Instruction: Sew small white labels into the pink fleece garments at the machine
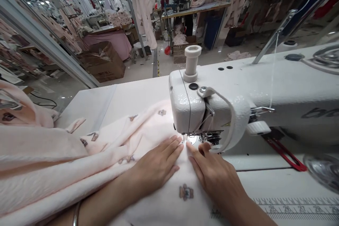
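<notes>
Pale pink plush fabric point(150, 130) with small bear prints spreads over the white sewing table and under the head of a white sewing machine point(182, 106). My left hand point(159, 164) lies flat on the fabric, fingers stretched out, its fingertips just left of the lit needle area. On the other side of the needle, my right hand point(214, 169) rests on the fabric's right part, index finger extended toward the presser foot and the other fingers partly bent. Neither hand grips anything. The needle itself is hard to make out behind the glare.
Bunched fabric point(31, 169) fills the left side. Red-handled snips point(287, 153) lie under the machine arm, above a printed ruler scale point(299, 209) on the table. A thread stand point(275, 37) rises behind. Beyond are a cardboard box point(106, 63), other workstations and a person point(189, 21).
</notes>
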Demonstrator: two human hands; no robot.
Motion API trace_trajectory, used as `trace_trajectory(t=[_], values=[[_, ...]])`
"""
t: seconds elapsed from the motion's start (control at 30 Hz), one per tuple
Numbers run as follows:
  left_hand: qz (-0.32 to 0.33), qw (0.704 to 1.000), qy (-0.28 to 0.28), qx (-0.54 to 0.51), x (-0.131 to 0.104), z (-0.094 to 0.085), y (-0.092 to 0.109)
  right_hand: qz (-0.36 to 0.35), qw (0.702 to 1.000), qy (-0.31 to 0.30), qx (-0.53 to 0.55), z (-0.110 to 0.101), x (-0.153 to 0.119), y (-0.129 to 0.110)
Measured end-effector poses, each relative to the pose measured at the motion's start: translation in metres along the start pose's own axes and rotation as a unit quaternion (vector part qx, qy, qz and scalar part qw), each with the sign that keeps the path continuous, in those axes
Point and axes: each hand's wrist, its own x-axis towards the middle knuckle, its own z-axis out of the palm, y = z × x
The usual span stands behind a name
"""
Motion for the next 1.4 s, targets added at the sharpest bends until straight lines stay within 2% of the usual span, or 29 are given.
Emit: trace_trajectory(t=[0.27,0.63,0.87,1.0,1.13,1.27,1.33,1.4], values=[[-0.009,1.000,-0.027,0.007,0.000,-0.005,-0.003,0.002,1.000,-0.019,0.001,0.002,0.000,0.001],[-0.007,1.000,-0.026,-0.007,0.005,-0.008,-0.012,-0.005,1.000,-0.025,-0.001,0.002,-0.004,0.002],[-0.037,0.999,-0.029,-0.016,0.013,-0.005,-0.021,0.015,0.996,-0.084,0.010,0.001,0.000,0.001],[-0.035,0.999,-0.016,-0.016,0.012,-0.004,-0.019,0.022,0.994,-0.100,0.023,-0.007,0.001,-0.001],[-0.013,1.000,0.017,-0.008,0.008,0.000,-0.019,-0.005,0.995,-0.083,0.048,-0.014,-0.002,-0.001],[-0.002,0.998,0.070,0.002,0.009,0.004,-0.022,-0.025,0.996,-0.065,0.056,-0.006,-0.005,-0.022],[-0.029,0.996,0.090,0.000,0.008,0.002,-0.023,-0.006,0.997,-0.071,0.043,-0.002,-0.005,-0.039],[-0.062,0.995,0.079,0.002,-0.001,-0.006,-0.023,-0.012,0.995,-0.090,0.052,-0.007,-0.006,-0.046]])
